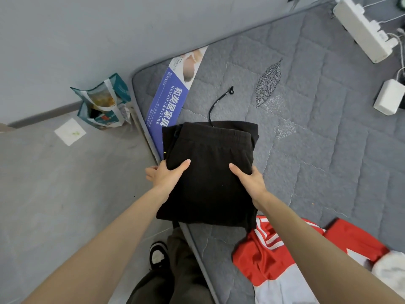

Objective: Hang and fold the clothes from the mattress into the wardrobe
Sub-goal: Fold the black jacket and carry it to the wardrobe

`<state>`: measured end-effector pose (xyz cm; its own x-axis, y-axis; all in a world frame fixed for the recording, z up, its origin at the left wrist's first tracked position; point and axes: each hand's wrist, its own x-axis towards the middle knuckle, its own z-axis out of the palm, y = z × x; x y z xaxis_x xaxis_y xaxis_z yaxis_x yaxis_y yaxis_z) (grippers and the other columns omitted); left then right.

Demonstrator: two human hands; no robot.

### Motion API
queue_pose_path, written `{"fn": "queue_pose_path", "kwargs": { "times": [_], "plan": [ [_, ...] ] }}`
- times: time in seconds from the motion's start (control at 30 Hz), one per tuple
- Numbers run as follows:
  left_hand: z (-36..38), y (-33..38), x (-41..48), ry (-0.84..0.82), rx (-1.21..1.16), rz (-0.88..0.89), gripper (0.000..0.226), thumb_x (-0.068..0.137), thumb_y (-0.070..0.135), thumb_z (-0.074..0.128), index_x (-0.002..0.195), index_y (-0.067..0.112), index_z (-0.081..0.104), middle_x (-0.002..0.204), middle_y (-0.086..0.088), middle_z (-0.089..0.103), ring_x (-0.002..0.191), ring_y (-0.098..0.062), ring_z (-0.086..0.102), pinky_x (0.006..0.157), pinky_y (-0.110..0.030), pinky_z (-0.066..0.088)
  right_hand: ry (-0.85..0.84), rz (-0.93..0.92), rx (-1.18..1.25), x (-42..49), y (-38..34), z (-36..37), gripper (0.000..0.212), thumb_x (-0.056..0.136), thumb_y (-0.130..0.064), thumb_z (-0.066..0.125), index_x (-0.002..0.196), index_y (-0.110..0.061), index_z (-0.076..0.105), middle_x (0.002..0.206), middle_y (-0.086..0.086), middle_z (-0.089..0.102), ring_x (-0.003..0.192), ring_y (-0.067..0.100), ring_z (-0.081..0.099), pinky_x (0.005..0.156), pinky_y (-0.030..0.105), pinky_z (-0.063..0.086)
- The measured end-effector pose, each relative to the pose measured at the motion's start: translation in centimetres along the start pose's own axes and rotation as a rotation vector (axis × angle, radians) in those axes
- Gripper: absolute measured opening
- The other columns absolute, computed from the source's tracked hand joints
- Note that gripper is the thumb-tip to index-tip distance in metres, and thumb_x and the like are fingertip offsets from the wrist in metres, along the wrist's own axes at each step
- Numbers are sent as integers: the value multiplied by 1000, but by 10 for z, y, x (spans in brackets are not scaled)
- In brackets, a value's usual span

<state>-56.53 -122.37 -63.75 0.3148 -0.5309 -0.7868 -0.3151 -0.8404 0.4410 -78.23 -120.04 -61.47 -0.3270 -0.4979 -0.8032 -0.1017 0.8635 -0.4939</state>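
black trousers (210,172) | gripped at sides | left hand (163,175) | right hand (249,179)

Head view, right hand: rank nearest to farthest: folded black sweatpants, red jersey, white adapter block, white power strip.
1. folded black sweatpants: gripped by the right hand.
2. red jersey: just below, lower right.
3. white adapter block: far right.
4. white power strip: top right corner.

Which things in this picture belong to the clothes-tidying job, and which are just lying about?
Job: black trousers, gripped by the left hand and right hand; red garment; mattress.
Lying about: power strip; white box; snack bags; paper scrap.
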Motion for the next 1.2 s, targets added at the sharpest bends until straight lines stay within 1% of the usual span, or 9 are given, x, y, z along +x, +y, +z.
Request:
{"fn": "queue_pose_path", "kwargs": {
  "times": [0.33,0.47,0.57,0.63,0.73,0.8,0.9,1.0,1.2],
  "plan": [
    [0,2,-15,118,201,112,63,90,48,58,134,10,36,132,-11,52,127,-35,41,105,-45,34,129,-147,-79,-17,-4,12,70,85,-52,65,141,-19,41,138,2,53,127,26,50,108,43,42],
    [-15,4,-20,14,-77,32,57,88,43,64,127,4,49,123,-10,60,115,-30,56,97,-38,45,124,-180,-37,-32,-9,11,63,86,-47,66,138,-18,47,133,2,56,123,24,54,101,37,44],
    [-33,1,-31,-77,-218,23,40,88,42,66,111,9,65,100,0,67,91,-18,63,77,-26,48,101,-226,-22,-50,-15,9,56,86,-46,66,132,-17,53,123,-1,61,117,22,57,97,34,46],
    [-49,-2,-42,-85,-283,29,38,86,42,68,108,11,67,89,6,67,81,-10,62,67,-22,48,75,-259,-17,-63,-20,8,47,86,-46,67,124,-20,58,110,-10,63,113,19,60,98,34,48],
    [-77,-8,-63,-85,-356,52,32,84,46,68,100,17,69,98,3,71,94,-17,66,87,-34,53,19,-314,22,-87,-27,9,30,84,-45,69,110,-31,62,103,-14,67,103,11,64,98,37,50],
    [-100,-13,-80,-67,-387,74,29,84,49,67,96,22,66,100,5,69,97,-17,65,91,-36,51,-22,-352,45,-108,-36,14,29,84,-45,70,109,-32,64,105,-12,70,100,8,65,95,35,52],
    [-136,-22,-111,-40,-427,133,24,87,52,61,93,28,60,98,11,64,92,-9,60,79,-26,47,-95,-419,55,-143,-51,26,32,84,-48,69,110,-31,66,107,-12,71,97,3,67,90,29,54],
    [-176,-37,-147,42,-438,193,21,89,52,57,89,31,55,91,17,58,82,2,54,63,-15,39,-177,-477,37,-184,-64,43,35,84,-49,68,113,-29,66,106,-13,72,99,7,67,92,34,54],
    [-269,-92,-222,235,-504,270,26,89,56,53,103,34,52,92,25,54,82,5,49,67,-15,38,-381,-598,-20,-282,-75,95,35,85,-49,67,115,-32,64,109,-14,71,101,8,67,93,36,54]
  ]
}}
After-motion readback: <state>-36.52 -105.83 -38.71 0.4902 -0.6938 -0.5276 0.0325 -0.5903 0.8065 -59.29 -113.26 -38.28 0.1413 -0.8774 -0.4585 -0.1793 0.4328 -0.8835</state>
